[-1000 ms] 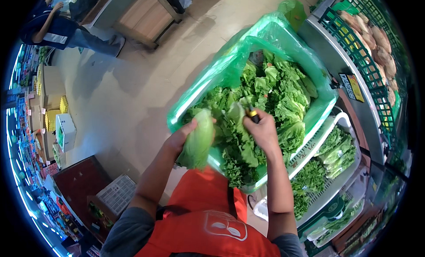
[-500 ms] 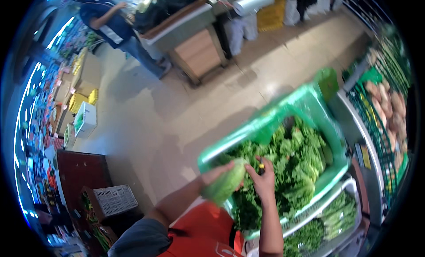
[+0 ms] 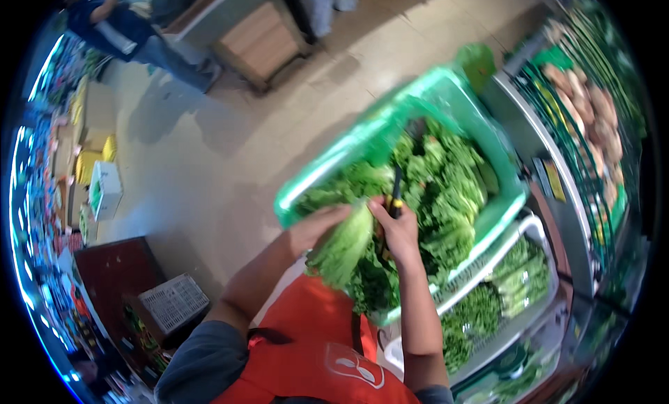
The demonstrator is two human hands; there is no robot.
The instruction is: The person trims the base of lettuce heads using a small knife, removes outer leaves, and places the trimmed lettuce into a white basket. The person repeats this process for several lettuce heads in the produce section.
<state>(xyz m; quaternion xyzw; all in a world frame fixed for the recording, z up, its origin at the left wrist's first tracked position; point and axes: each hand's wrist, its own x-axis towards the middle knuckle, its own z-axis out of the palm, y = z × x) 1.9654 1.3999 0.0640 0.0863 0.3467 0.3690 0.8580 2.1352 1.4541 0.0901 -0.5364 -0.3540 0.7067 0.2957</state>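
My left hand (image 3: 323, 224) is closed round a head of green lettuce (image 3: 346, 251), its leaves pointing down toward my red apron. In my right hand (image 3: 400, 235) is a slim black and yellow knife (image 3: 396, 203); its edge is hard to make out. The right thumb is at the top end of the lettuce, close to the left fingers. Both hands are over the near left part of a green crate (image 3: 517, 195) lined with green plastic film. Loose leafy lettuce (image 3: 446, 174) fills much of that crate.
A white crate of bagged greens (image 3: 550, 254) stands right of the green one. Beyond it, a shelf holds brown root vegetables (image 3: 589, 115). At lower left is a dark red stand (image 3: 115, 265) with a white slatted crate (image 3: 174, 303). Another person (image 3: 132, 38) stands at the far left.
My view has shifted, so the crates sit further left and higher. The lettuce has tipped more upright in my left hand, and the knife now points upward in my right.
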